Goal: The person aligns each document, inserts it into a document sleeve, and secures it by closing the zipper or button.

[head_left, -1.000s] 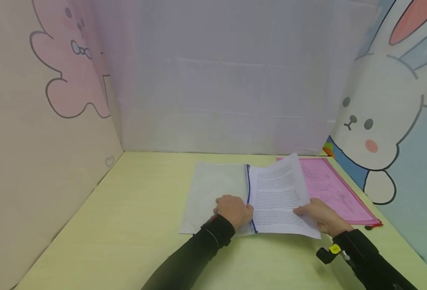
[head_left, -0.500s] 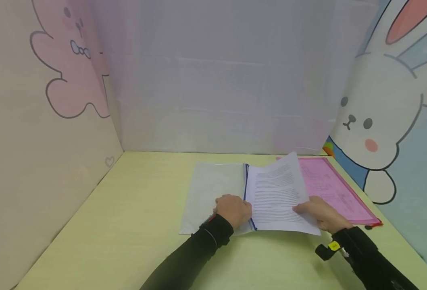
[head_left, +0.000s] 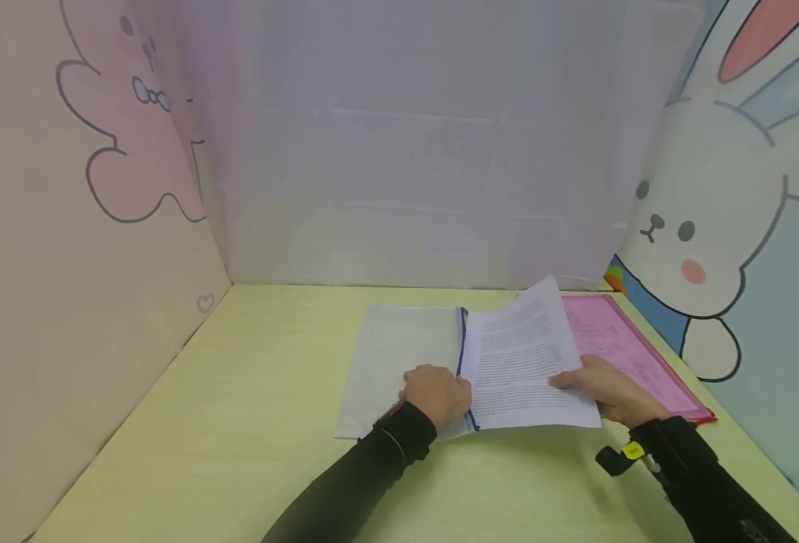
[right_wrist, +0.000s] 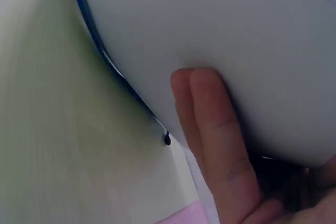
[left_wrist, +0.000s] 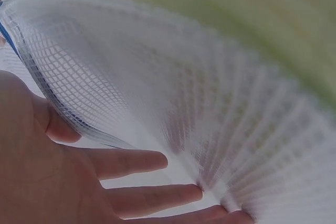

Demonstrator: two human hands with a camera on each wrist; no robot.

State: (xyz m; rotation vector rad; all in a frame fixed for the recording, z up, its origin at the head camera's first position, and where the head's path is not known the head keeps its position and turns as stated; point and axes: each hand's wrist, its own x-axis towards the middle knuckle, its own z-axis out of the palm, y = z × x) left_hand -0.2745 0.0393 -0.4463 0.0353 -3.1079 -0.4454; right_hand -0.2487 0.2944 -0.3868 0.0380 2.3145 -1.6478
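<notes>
On the pale green table (head_left: 236, 422), bare surface spreads left and front; walls close off the back and sides. A clear mesh pouch (head_left: 392, 362) lies flat mid-table, long axis front to back, blue zipper edge facing right. The printed paper stack (head_left: 521, 362) now lifts higher than before, half inside it. The left hand (head_left: 436, 392) curls on the pouch; the right hand (head_left: 610, 392) grips the stack. A pink folder (head_left: 633, 362) lies right.

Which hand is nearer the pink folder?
Right. The right hand holds the printed sheets at their right edge, just beside the pink folder. The left hand grips the mesh pouch at its blue zipper edge, farther left.
</notes>
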